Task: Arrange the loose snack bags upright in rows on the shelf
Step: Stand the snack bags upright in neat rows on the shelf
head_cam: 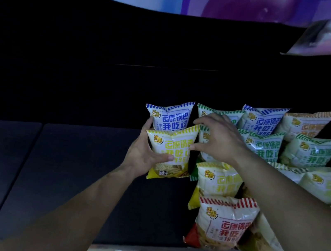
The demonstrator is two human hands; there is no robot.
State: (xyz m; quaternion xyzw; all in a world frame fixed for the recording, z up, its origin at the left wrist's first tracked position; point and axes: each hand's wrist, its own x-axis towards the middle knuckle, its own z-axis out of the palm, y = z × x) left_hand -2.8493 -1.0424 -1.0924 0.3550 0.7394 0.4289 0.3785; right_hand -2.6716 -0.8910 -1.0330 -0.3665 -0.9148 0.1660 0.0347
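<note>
The yellow snack bag (170, 151) is gripped by the left hand (144, 154) near the middle of the shelf (65, 174). The right hand (216, 140) is spread open beside it. Likely light and crushable; best held softly by its sides.

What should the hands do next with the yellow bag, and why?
Probably stand the yellow bag upright in front of the blue bag and release: the left hand grips it, slightly tilted, in that spot, and the open right hand is beside its top.
</note>
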